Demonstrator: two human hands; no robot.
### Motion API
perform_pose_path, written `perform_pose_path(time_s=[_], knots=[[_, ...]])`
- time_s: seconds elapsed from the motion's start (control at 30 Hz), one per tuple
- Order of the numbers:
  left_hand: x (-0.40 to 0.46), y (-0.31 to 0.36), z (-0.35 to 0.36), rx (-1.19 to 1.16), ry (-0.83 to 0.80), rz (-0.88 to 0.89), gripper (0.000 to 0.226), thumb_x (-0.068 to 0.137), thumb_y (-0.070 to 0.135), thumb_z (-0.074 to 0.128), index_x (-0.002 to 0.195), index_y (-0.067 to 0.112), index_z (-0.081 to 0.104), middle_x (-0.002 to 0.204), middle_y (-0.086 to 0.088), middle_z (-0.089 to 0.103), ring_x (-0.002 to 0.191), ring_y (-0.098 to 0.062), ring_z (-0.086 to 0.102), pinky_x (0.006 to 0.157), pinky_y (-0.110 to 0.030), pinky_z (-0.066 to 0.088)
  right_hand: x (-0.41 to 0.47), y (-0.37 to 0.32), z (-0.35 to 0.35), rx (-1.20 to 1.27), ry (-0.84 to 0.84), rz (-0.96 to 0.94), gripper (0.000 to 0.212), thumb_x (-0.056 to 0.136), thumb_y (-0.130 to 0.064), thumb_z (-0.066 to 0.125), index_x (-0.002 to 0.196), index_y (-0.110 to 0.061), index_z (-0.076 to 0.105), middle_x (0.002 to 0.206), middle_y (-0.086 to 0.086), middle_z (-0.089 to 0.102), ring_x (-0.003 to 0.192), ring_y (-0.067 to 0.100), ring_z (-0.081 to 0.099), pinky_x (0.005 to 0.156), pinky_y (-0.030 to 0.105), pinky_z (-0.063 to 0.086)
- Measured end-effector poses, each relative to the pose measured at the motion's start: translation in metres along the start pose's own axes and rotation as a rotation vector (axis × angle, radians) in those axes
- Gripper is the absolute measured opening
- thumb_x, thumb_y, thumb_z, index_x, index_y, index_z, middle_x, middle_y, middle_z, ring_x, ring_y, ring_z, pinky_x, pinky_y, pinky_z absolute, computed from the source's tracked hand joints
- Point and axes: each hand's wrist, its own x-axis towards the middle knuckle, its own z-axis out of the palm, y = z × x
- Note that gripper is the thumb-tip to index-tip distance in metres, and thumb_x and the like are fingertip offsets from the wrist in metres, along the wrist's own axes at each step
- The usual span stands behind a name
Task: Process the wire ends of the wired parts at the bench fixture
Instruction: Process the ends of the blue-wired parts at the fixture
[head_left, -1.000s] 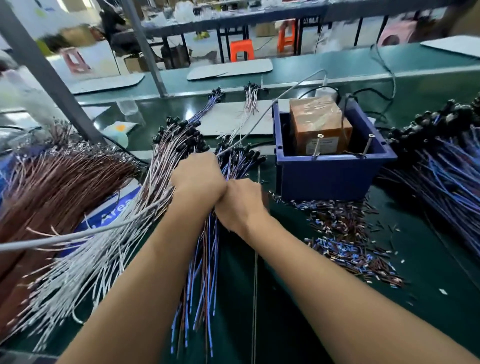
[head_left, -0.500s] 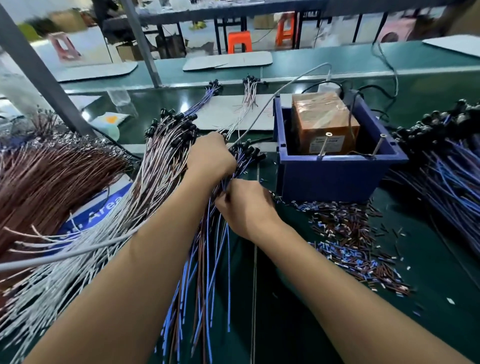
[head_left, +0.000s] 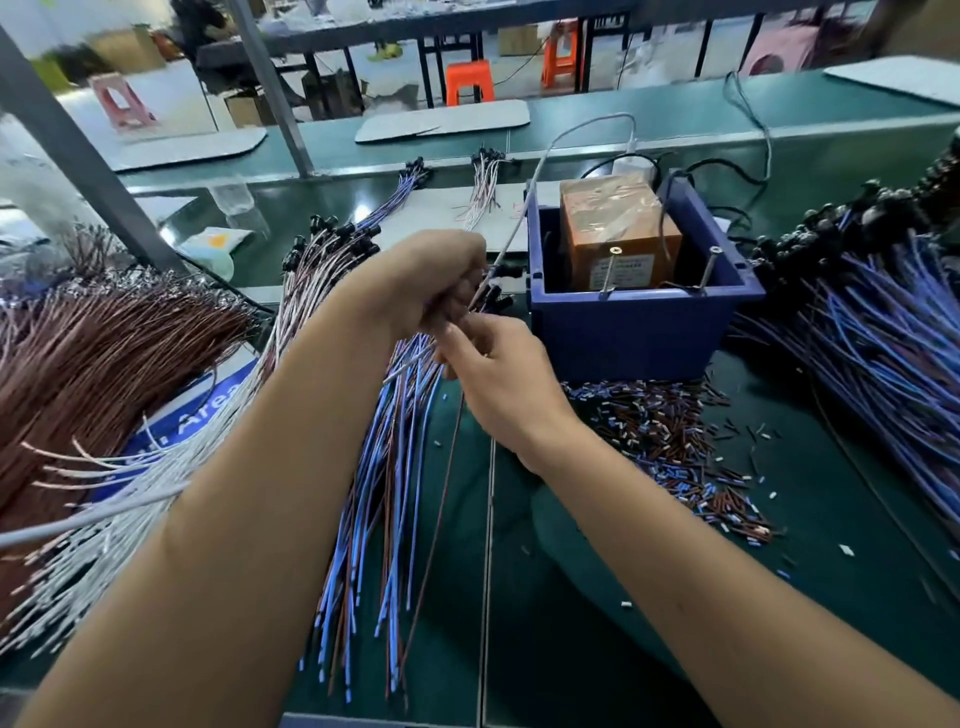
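We're gripping a bundle of blue and brown wires (head_left: 384, 467) in our left hand (head_left: 436, 275), right hand (head_left: 493, 374) pinching strands below it, just left of the blue bin (head_left: 634, 332). Fingertips are mostly hiding behind knuckles.

We see a factory assembly line: wire bundles (head_left: 104, 374) beside blue fixture box (head_left: 628, 338), green benches (head_left: 623, 119) behind it.

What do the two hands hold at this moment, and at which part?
The left hand grips a bundle of blue and brown wired parts near their black component ends. The right hand pinches a wire just below that grip; which wire cannot be told.
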Motion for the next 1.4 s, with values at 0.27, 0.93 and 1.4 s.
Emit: perform_pose_path(time_s=[0.27,0.93,1.4], knots=[[-0.027,0.007,-0.001,-0.578,-0.116,0.211,0.038,0.109,0.042,0.044,0.078,0.021,0.049,0.050,0.010,0.028,0.044,-0.006,0.026,0.040,-0.016,0.020,-0.021,-0.003,-0.003,0.212,-0.177,-0.082,0.028,0.108,-0.032,0.055,0.099,-0.008,0.066,0.094,0.022,0.067,0.075,0.008,0.052,0.065,0.027,0.040],[-0.061,-0.029,0.126,0.074,0.666,1.181,0.041,0.110,0.032,0.039,0.088,0.005,0.061,0.071,0.004,0.053,0.058,-0.018,0.045,0.053,-0.034,0.035,-0.024,0.063,-0.180,-0.590,0.062,-0.313,0.021,0.101,-0.032,0.066,0.092,-0.018,0.079,0.070,-0.003,0.068,0.067,0.022,0.061,0.070,0.047,0.053],[-0.035,-0.068,0.152,0.220,0.696,1.009,0.037,0.107,0.033,0.050,0.077,0.013,0.049,0.073,0.010,0.040,0.064,-0.010,0.034,0.059,-0.023,0.022,-0.037,0.088,-0.173,0.096,0.218,-0.265,0.009,0.094,-0.027,0.077,0.089,-0.020,0.080,0.068,0.003,0.074,0.046,0.014,0.058,0.045,0.024,0.047]])
